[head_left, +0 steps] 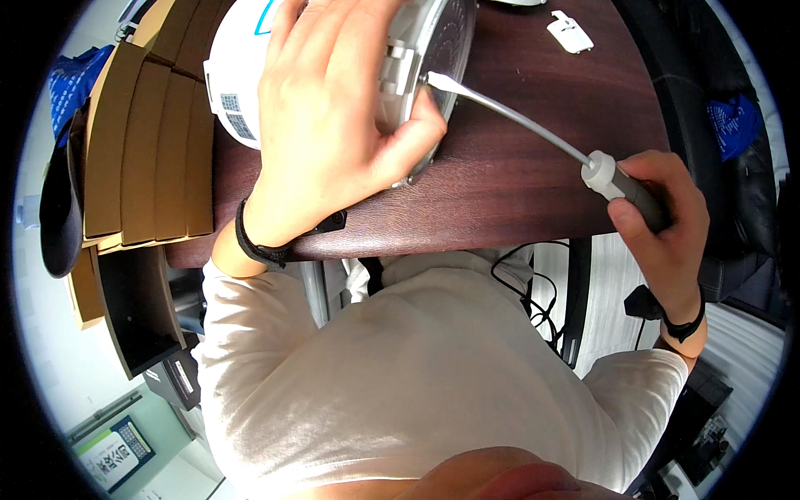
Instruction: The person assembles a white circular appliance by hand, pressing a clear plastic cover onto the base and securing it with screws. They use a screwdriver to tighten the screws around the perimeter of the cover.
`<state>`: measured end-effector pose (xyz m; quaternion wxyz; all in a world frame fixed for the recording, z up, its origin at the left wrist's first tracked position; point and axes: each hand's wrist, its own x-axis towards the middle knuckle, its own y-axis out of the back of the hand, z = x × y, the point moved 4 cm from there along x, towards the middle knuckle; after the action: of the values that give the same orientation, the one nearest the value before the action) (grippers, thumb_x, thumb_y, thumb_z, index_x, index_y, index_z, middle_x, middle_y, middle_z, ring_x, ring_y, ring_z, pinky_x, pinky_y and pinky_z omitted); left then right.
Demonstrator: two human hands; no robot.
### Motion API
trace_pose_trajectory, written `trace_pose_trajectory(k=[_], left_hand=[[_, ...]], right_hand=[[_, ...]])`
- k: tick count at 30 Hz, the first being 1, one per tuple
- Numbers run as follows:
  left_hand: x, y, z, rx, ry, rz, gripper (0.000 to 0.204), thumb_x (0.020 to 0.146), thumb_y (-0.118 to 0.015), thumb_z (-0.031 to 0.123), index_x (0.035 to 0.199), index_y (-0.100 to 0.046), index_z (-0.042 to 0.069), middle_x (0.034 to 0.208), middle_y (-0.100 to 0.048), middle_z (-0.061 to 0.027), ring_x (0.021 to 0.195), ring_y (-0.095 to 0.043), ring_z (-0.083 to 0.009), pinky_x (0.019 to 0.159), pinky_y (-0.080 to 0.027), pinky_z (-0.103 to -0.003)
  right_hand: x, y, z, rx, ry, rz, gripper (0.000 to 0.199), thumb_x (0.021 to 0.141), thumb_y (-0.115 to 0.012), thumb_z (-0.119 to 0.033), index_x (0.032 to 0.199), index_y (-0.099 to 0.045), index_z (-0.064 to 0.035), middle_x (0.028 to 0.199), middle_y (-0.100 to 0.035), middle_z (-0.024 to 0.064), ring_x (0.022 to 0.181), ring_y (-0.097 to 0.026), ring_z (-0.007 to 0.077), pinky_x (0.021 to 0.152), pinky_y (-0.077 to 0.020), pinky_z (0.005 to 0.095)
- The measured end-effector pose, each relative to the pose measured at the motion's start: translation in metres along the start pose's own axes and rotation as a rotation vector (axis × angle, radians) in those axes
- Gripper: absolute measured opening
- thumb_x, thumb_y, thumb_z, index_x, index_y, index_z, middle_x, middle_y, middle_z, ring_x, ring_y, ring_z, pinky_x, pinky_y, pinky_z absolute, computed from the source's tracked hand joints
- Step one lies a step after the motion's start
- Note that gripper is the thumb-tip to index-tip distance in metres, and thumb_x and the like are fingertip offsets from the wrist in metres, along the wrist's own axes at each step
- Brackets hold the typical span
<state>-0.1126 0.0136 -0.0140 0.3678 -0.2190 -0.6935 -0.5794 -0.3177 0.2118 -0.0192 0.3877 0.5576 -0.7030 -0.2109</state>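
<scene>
A white, rounded appliance (237, 68) lies on the dark wooden table at the top centre. It has a round metal plate (450, 50) on its right side and a slotted white fitting near the plate's edge. My left hand (329, 125) grips it from above, fingers curled over the body, thumb bent at the plate's rim. In my right hand (673, 208) is a screwdriver (533, 127) with a grey handle. Its shaft slants up to the left, and its tip meets the appliance's edge just above my left thumb. What the tip sits on is too small to make out.
A small white plastic part (570, 33) lies on the table (533, 192) at the far right. Cardboard boxes (150, 150) stand along the left edge. Black seating (708, 75) with a blue bag (733, 125) is at the right. Black cables (546, 312) hang below the table's near edge.
</scene>
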Motion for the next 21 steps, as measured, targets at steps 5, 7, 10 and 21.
trace_pose_trajectory(k=[5, 7, 10, 21], left_hand=[[-0.003, 0.002, 0.0, -0.004, 0.031, -0.06, 0.067, 0.069, -0.071, 0.024, 0.128, -0.059, -0.007, 0.128, -0.063, -0.0294, 0.125, -0.059, -0.0486, 0.109, -0.041, -0.058], [-0.003, 0.004, -0.001, -0.026, 0.039, -0.081, 0.067, 0.069, -0.071, 0.024, 0.128, -0.059, -0.007, 0.129, -0.063, -0.0293, 0.125, -0.059, -0.0485, 0.109, -0.041, -0.058], [0.001, 0.005, 0.001, -0.021, 0.047, -0.094, 0.068, 0.069, -0.071, 0.024, 0.128, -0.058, -0.007, 0.129, -0.063, -0.0293, 0.125, -0.059, -0.0485, 0.109, -0.041, -0.058], [0.001, 0.002, 0.001, -0.011, -0.004, -0.019, 0.068, 0.069, -0.071, 0.025, 0.128, -0.058, -0.007, 0.129, -0.063, -0.0298, 0.126, -0.059, -0.0483, 0.11, -0.041, -0.058]], right_hand=[[0.0, 0.0, -0.001, -0.056, 0.094, 0.025, 0.032, 0.087, -0.08, -0.009, 0.113, -0.063, -0.0015, 0.091, -0.068, 0.0107, 0.074, -0.065, 0.0152, 0.067, -0.0484, 0.0258], [0.0, 0.0, 0.0, -0.085, 0.104, 0.021, 0.034, 0.086, -0.08, -0.009, 0.114, -0.063, -0.0014, 0.092, -0.068, 0.0114, 0.075, -0.065, 0.0155, 0.067, -0.0487, 0.0263], [0.0, 0.001, 0.002, -0.035, 0.085, -0.001, 0.034, 0.086, -0.08, -0.008, 0.115, -0.062, -0.0018, 0.093, -0.069, 0.012, 0.076, -0.065, 0.0155, 0.067, -0.0485, 0.0266], [-0.001, 0.0, 0.004, -0.05, 0.087, 0.004, 0.034, 0.087, -0.079, -0.007, 0.115, -0.062, -0.0023, 0.091, -0.068, 0.011, 0.075, -0.065, 0.0156, 0.066, -0.0483, 0.0262]])
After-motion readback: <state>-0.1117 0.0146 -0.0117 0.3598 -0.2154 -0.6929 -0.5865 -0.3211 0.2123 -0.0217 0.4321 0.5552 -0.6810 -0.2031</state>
